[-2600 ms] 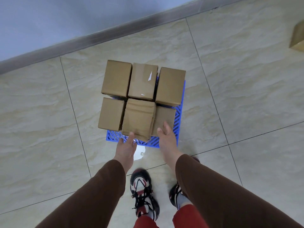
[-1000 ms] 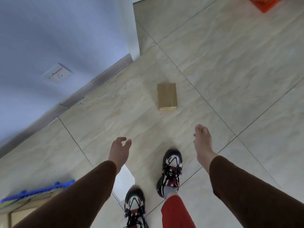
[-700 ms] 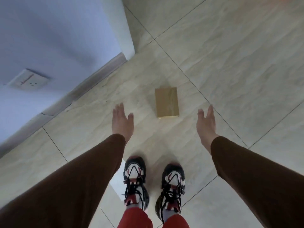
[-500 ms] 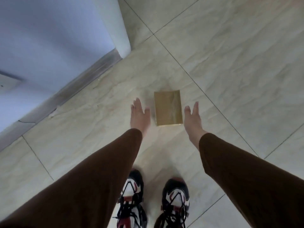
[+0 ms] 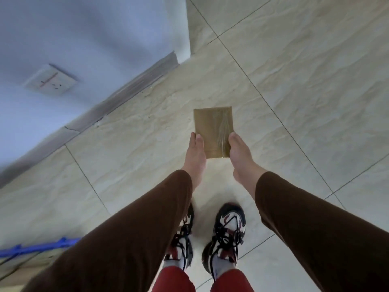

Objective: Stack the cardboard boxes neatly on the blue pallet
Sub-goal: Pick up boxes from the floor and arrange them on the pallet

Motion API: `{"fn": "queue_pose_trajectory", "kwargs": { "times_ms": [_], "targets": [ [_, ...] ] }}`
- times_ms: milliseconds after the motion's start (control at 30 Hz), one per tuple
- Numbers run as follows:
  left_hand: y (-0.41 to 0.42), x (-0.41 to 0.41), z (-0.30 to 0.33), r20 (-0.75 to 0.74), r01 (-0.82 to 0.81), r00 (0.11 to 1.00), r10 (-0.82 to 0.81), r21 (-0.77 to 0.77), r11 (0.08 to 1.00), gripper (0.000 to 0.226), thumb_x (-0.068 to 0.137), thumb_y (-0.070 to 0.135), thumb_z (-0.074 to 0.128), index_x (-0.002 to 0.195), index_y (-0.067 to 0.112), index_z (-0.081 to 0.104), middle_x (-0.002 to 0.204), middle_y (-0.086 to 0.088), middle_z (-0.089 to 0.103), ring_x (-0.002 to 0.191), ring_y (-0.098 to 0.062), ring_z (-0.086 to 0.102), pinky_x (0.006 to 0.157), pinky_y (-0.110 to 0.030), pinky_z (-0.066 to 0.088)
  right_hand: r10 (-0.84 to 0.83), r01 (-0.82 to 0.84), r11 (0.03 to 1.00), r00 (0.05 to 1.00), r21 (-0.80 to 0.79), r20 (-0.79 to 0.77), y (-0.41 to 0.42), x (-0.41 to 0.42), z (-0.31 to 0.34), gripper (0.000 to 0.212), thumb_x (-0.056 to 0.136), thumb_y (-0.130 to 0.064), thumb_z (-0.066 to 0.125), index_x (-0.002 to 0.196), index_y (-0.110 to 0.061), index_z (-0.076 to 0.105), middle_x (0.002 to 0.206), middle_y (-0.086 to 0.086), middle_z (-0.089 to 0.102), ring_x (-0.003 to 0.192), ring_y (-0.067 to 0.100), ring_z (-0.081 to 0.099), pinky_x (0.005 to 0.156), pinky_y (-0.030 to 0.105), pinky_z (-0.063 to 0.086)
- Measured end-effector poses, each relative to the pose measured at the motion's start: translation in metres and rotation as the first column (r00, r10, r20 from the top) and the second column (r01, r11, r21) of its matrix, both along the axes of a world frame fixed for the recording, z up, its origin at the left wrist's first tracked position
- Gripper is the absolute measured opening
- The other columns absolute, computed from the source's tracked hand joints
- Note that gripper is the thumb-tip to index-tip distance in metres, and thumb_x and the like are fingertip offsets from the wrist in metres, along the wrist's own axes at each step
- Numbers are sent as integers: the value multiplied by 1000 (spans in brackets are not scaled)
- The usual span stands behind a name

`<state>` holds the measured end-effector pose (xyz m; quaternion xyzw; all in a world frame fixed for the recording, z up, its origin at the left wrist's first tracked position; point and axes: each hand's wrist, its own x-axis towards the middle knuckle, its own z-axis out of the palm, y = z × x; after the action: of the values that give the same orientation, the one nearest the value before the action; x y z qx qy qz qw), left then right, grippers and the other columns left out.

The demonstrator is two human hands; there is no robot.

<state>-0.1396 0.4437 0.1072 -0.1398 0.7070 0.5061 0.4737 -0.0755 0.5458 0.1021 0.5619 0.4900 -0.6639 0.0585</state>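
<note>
Floor: pale glossy tile (image 5: 126, 144), wall and socket (image 5: 50, 82) at left.
Box: cardboard box (image 5: 213, 128) flat on the tile, ahead of the shoes.
Hands: left hand (image 5: 194, 157) and right hand (image 5: 239, 153) press its two long sides; thumbs on top, fingers hidden below.
Pallet: blue pallet (image 5: 31, 248) at lower-left edge, well apart.
Risk: grip sits at the near end only, so the far end may sag or slip out on lifting.

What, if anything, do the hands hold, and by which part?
The box, clasped between left hand and right hand at its near side edges.
</note>
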Motion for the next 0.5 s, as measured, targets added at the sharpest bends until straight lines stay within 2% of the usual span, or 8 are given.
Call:
{"fn": "queue_pose_trajectory", "kwargs": {
  "times_ms": [67, 133, 200, 267, 300, 400, 500],
  "targets": [
    [-29, 8, 34, -33, -44, 998, 45, 31, 999, 58, 107, 52, 22, 160, 30, 22, 160, -2, 38, 145, -21, 37, 122, -42, 26, 14, -14, 1000, 999, -6, -32, -26, 6, 35, 47, 107, -39, 31, 148, -21, 47, 144, 3, 55, 132, 21, 51, 114, 43, 39],
    [-60, 18, 66, -47, -92, 994, 95, 65, 994, 56, 107, 51, 25, 160, 31, 23, 158, 0, 40, 143, -20, 38, 117, -36, 28, 18, -18, 1000, 998, 4, -67, -55, 14, 71, 46, 108, -38, 35, 148, -20, 47, 142, 1, 56, 127, 17, 54, 102, 29, 46],
    [-91, 31, 98, -50, -127, 990, 132, 94, 987, 55, 107, 51, 26, 158, 33, 27, 156, 2, 42, 142, -17, 39, 115, -34, 28, -5, 5, 1000, 995, 3, -101, -84, 27, 106, 44, 108, -37, 41, 148, -21, 49, 135, -5, 60, 117, 8, 58, 86, 16, 47],
    [-125, 48, 124, -79, -135, 986, 144, 109, 985, 53, 106, 51, 28, 157, 34, 30, 153, 5, 46, 139, -14, 42, 116, -35, 30, -21, 23, 1000, 991, 15, -130, -115, 45, 132, 43, 107, -36, 45, 147, -22, 50, 134, -6, 62, 119, 8, 59, 92, 19, 46],
    [-141, 56, 135, -90, -141, 984, 152, 112, 984, 53, 106, 51, 29, 156, 34, 31, 151, 6, 47, 136, -12, 44, 112, -31, 34, -18, 21, 1000, 990, 18, -139, -131, 53, 142, 42, 106, -36, 46, 146, -23, 50, 133, -6, 63, 118, 8, 60, 93, 20, 47],
    [-194, 82, 162, -99, -208, 971, 216, 81, 975, 52, 106, 49, 33, 156, 32, 33, 147, 8, 49, 126, -5, 49, 87, -13, 36, -16, 13, 1000, 990, -18, -138, -187, 76, 165, 41, 106, -37, 47, 144, -25, 52, 130, -8, 64, 116, 6, 61, 87, 18, 46],
    [-247, 107, 171, -97, -256, 961, 260, 55, 965, 49, 106, 48, 36, 152, 32, 37, 141, 11, 54, 113, 9, 51, 80, -10, 37, 3, -8, 999, 992, -39, -127, -239, 98, 170, 40, 105, -36, 49, 144, -25, 53, 133, -8, 64, 120, 9, 60, 91, 20, 46]
  ]
}}
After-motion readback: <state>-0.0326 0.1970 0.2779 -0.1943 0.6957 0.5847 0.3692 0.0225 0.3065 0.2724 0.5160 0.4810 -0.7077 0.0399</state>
